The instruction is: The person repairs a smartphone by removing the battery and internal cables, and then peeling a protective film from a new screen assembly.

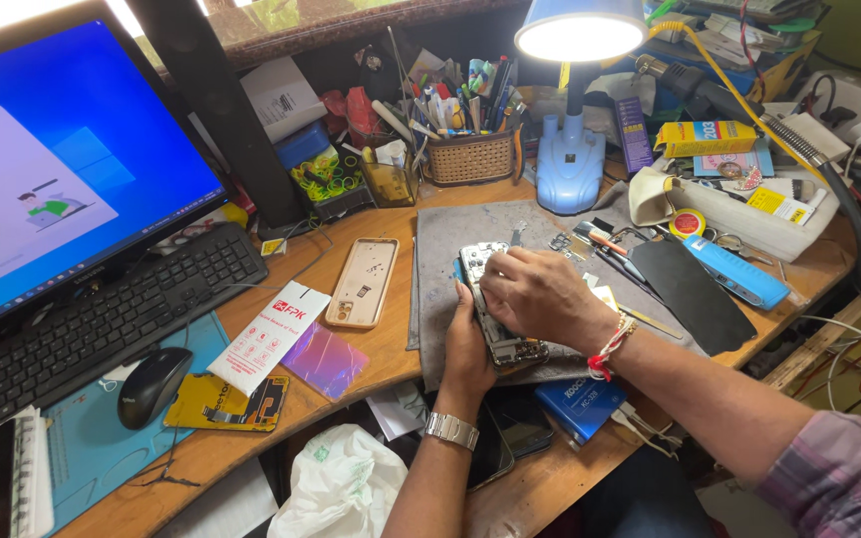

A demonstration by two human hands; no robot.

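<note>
On the grey mat (450, 249) under the lamp (575, 40): opened phone (495, 309) cradled edgewise in left hand (470, 354), steadying it; right hand (540, 294) curled, fingertips pressed together on its top.

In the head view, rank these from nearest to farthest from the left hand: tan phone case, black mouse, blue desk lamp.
Measured from the left hand:
1. Tan phone case, just left of it.
2. Blue desk lamp, behind, at the desk's back.
3. Black mouse, far left by the keyboard.

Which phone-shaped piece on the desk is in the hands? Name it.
The opened phone on the grey mat, held by the left hand with the right hand on top. The beige back cover lies untouched on the bare wood.
</note>
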